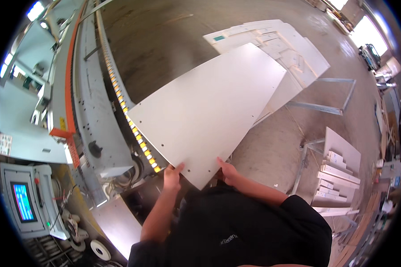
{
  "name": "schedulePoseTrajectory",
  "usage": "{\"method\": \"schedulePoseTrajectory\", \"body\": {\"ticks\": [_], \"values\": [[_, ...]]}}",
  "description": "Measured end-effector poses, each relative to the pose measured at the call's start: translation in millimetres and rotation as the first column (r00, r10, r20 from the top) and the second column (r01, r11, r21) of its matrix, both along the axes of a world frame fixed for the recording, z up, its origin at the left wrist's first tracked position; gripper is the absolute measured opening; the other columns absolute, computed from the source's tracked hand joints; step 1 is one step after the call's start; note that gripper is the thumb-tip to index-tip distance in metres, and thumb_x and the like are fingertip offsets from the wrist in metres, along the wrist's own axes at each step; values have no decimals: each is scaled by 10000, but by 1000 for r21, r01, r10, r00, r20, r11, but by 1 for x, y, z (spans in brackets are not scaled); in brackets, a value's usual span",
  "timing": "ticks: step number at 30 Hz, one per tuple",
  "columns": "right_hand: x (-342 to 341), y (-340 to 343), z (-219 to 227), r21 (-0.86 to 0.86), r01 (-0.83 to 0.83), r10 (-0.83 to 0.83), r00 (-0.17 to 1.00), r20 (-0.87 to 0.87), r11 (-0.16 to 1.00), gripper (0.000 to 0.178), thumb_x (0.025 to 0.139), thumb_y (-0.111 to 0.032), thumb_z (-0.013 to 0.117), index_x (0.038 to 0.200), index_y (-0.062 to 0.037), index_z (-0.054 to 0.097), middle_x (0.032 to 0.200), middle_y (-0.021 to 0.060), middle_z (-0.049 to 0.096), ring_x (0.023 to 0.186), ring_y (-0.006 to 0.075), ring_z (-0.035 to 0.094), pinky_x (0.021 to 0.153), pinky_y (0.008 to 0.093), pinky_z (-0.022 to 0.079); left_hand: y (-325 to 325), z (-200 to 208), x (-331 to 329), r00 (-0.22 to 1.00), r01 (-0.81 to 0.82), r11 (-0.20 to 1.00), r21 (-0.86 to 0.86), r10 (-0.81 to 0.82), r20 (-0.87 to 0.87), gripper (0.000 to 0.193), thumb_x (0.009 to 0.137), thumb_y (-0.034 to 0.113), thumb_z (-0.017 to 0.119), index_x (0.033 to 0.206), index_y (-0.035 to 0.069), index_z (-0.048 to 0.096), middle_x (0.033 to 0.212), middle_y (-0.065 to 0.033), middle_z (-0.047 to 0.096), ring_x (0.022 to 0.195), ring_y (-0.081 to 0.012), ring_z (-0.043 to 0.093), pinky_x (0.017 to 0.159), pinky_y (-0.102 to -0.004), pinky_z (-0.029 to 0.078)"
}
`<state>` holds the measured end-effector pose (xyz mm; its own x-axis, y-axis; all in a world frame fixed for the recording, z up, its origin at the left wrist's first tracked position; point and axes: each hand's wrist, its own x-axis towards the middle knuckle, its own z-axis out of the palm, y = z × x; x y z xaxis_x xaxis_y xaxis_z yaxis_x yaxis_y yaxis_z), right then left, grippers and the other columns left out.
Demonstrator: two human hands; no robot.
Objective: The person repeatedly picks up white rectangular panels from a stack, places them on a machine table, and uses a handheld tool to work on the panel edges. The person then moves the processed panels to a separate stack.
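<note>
A large white panel (214,100) with small dark holes along its edges is held out in front of me. My left hand (172,177) grips its near left edge, thumb on top and fingers underneath. On the near right edge, my right hand (227,171) is closed in the same way, its fingers partly hidden below. The panel's far left corner reaches over the roller track (136,133) with yellow and white blocks. Beyond its far end it overlaps, in view, a stack of pale boards (294,49); whether it touches them I cannot tell.
To my left runs a long grey machine (91,120) with an orange rail (69,75). A control console (24,200) with a lit screen stands near left. At right, a metal frame (332,107) and a rack of narrow white boards (336,173) stand on the floor.
</note>
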<state>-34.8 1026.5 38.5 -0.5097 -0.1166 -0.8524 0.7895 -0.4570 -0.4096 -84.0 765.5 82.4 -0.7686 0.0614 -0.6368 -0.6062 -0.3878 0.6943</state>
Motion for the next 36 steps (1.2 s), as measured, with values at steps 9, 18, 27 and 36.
{"method": "schedulePoseTrajectory", "body": {"ticks": [9,18,27,36], "values": [[-48,41,-31,59,-399,401,916,-31,915,709,1028,-594,545,1460,-37,467,1314,150,679,1180,254,671,885,414,563,-128,-7,-3,950,-298,944,-145,278,-142,250,995,88,660,1204,-45,685,1136,-124,737,1024,-242,717,871,-387,582],[-144,241,-169,352,74,-76,997,-9,933,708,996,-574,595,1450,-41,483,1255,123,676,1001,256,654,813,455,543,-169,-48,9,934,-267,451,-852,338,-114,391,1025,312,598,1143,-54,671,1041,-146,706,921,-261,679,794,-385,542],[-273,364,-288,172,445,-390,878,-278,879,586,1016,-538,524,1412,-107,549,1308,116,644,1185,276,611,909,522,539,-115,-44,-7,1000,-22,-430,-902,5,-27,509,1004,253,607,1468,68,508,1504,-205,493,1374,-390,480,1116,-483,425],[-312,357,-224,78,637,-633,770,-74,767,642,1069,-524,331,1502,-78,491,1509,122,548,1366,362,509,1161,546,399,-74,-33,-22,986,118,-322,-939,149,73,553,1016,281,546,1546,161,446,1649,-209,325,1492,-406,331,1207,-535,274]]}}
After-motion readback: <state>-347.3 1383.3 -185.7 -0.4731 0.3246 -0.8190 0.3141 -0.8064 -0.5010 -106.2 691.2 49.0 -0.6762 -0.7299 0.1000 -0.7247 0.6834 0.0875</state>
